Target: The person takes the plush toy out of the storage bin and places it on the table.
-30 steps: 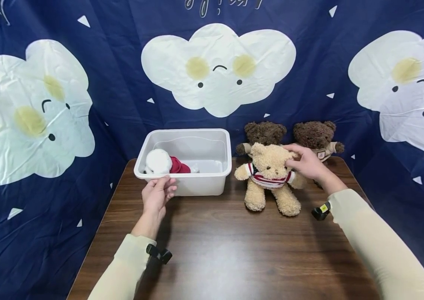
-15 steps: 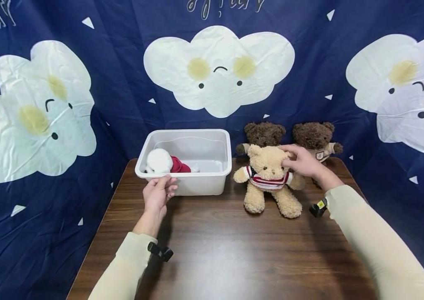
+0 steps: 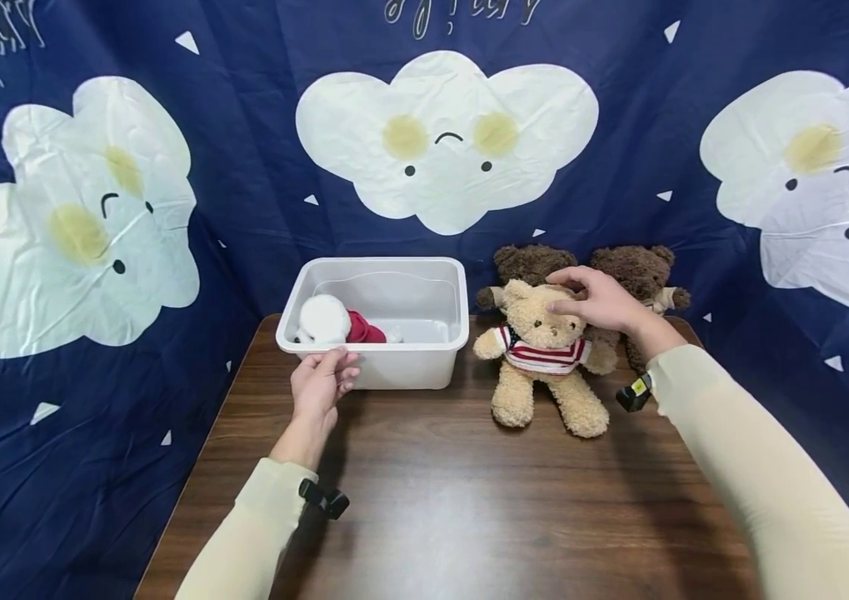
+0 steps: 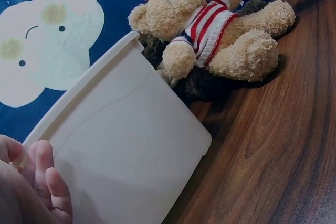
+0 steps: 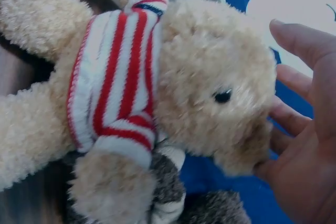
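Note:
My left hand (image 3: 315, 387) grips the front rim of a pale grey plastic bin (image 3: 412, 371), thumb near the rim, as the left wrist view shows in part. Inside the bin lies a plush toy (image 3: 324, 318) with a white round head and red clothing. To the bin's right sits a cream teddy bear (image 3: 544, 358) in a red-and-white striped sweater. Over its head my right hand (image 3: 606, 302) is held with fingers spread and bent, thumb in front. In the right wrist view those fingers (image 5: 291, 114) are close behind the head; contact is unclear.
Two dark brown teddy bears (image 3: 532, 262) in beige clothes are behind the cream bear, partly hidden. The brown wooden table (image 3: 424, 483) ends at a navy cloth backdrop (image 3: 244, 192) printed with white clouds.
My right hand has shifted from the side of the cream bear's head to above it, its fingers looser. My left hand stays at the bin rim.

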Demonstrator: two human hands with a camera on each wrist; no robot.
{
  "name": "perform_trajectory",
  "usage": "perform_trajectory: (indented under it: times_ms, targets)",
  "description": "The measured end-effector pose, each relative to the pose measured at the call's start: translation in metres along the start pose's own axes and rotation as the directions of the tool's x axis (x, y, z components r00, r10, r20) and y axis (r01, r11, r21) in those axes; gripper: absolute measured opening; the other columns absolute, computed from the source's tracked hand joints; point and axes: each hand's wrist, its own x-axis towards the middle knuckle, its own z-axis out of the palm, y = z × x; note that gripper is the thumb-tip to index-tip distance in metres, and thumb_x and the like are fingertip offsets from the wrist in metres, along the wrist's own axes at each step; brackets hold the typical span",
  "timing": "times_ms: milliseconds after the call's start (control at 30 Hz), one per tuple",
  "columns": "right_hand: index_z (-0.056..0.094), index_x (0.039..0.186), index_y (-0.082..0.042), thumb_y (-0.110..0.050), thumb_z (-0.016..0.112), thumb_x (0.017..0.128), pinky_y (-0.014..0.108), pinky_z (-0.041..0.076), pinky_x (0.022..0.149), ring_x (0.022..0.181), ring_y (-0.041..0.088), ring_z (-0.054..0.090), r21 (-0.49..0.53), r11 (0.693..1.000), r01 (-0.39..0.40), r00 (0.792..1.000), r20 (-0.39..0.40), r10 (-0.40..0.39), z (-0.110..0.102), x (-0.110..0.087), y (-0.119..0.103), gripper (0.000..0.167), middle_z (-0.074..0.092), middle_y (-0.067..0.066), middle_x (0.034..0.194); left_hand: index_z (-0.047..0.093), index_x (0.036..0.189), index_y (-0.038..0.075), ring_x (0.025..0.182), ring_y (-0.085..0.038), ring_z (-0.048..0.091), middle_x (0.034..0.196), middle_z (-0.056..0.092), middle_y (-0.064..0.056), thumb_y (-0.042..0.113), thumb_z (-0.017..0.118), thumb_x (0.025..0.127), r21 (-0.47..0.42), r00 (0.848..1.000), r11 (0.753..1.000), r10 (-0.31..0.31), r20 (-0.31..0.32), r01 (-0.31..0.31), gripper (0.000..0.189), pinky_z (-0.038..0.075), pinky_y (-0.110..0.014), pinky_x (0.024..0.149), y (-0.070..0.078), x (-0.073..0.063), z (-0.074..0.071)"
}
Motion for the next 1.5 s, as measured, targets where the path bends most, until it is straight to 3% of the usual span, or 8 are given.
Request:
perform_trajectory:
  times_ms: [167, 500, 733, 933, 1300, 1400, 1500]
  targets:
    - [0.053, 0.147, -0.012, -0.038, 0.071, 0.098, 0.064, 0.037, 0.112, 0.141, 0.039, 0.044, -0.018, 1.000, 0.024, 1.000, 0.019, -0.024, -0.001, 0.009, -0.016, 0.058, 0.048, 0.013, 0.152, 0.052, 0.101, 0.008, 0.056, -0.006, 0.068, 0.073, 0.077, 0.004, 0.017, 0.067, 0.099, -0.004, 1.000, 1.000, -0.003, 0.002, 0.003, 0.018, 0.047, -0.015, 0.049, -0.001, 0.000, 0.000]
    - [0.054, 0.144, -0.010, -0.031, 0.074, 0.096, 0.058, 0.043, 0.112, 0.139, 0.036, 0.046, 0.027, 0.995, 0.098, 0.994, 0.036, -0.099, 0.011, 0.025, -0.041, 0.056, 0.050, 0.013, 0.149, 0.052, 0.101, 0.009, 0.056, -0.006, 0.068, 0.074, 0.077, 0.004, 0.018, 0.068, 0.099, -0.002, 1.000, 1.000, -0.002, -0.008, 0.002, 0.018, 0.047, -0.015, 0.048, -0.001, 0.001, 0.001]
    - [0.058, 0.140, -0.014, -0.032, 0.076, 0.094, 0.055, 0.048, 0.108, 0.140, 0.034, 0.047, 0.026, 0.988, 0.152, 0.987, 0.045, -0.154, 0.027, 0.048, -0.067, 0.053, 0.051, 0.009, 0.148, 0.053, 0.102, 0.008, 0.057, -0.007, 0.068, 0.078, 0.079, 0.002, 0.018, 0.069, 0.098, 0.021, 1.000, 1.000, -0.008, -0.005, 0.008, 0.020, 0.047, -0.015, 0.049, 0.000, 0.003, 0.002]
    - [0.060, 0.140, -0.011, -0.035, 0.077, 0.093, 0.053, 0.042, 0.113, 0.134, 0.032, 0.053, -0.032, 0.958, 0.285, 0.956, 0.083, -0.282, 0.054, 0.083, -0.108, 0.056, 0.056, 0.012, 0.145, 0.052, 0.102, 0.007, 0.057, -0.006, 0.068, 0.079, 0.079, 0.001, 0.018, 0.070, 0.097, 0.029, 1.000, 0.999, -0.017, -0.007, 0.017, 0.021, 0.046, -0.015, 0.049, 0.002, 0.003, -0.001]
    - [0.056, 0.143, -0.007, -0.034, 0.080, 0.090, 0.040, 0.046, 0.113, 0.131, 0.026, 0.057, 0.060, 0.910, 0.411, 0.892, 0.180, -0.415, 0.134, 0.137, -0.188, 0.064, 0.059, 0.009, 0.145, 0.054, 0.104, 0.007, 0.058, -0.006, 0.068, 0.078, 0.078, 0.003, 0.017, 0.070, 0.097, 0.044, 0.999, 0.998, -0.033, -0.015, 0.034, 0.020, 0.046, -0.014, 0.050, 0.005, 0.001, -0.002]
    - [0.054, 0.143, -0.006, -0.036, 0.080, 0.089, 0.038, 0.047, 0.112, 0.131, 0.026, 0.058, 0.056, 0.906, 0.419, 0.887, 0.189, -0.422, 0.155, 0.145, -0.203, 0.067, 0.060, 0.011, 0.143, 0.053, 0.104, 0.007, 0.057, -0.005, 0.068, 0.077, 0.078, 0.003, 0.017, 0.070, 0.097, 0.042, 0.999, 0.998, -0.035, -0.014, 0.036, 0.020, 0.045, -0.014, 0.049, 0.006, 0.000, -0.001]
    - [0.054, 0.143, -0.006, -0.040, 0.079, 0.088, 0.037, 0.046, 0.112, 0.132, 0.026, 0.057, -0.004, 0.910, 0.414, 0.895, 0.186, -0.406, 0.173, 0.150, -0.213, 0.069, 0.061, 0.012, 0.142, 0.052, 0.103, 0.008, 0.057, -0.006, 0.068, 0.077, 0.078, 0.002, 0.016, 0.069, 0.097, 0.039, 0.999, 0.999, -0.036, -0.011, 0.036, 0.020, 0.046, -0.014, 0.048, 0.008, 0.000, -0.001]
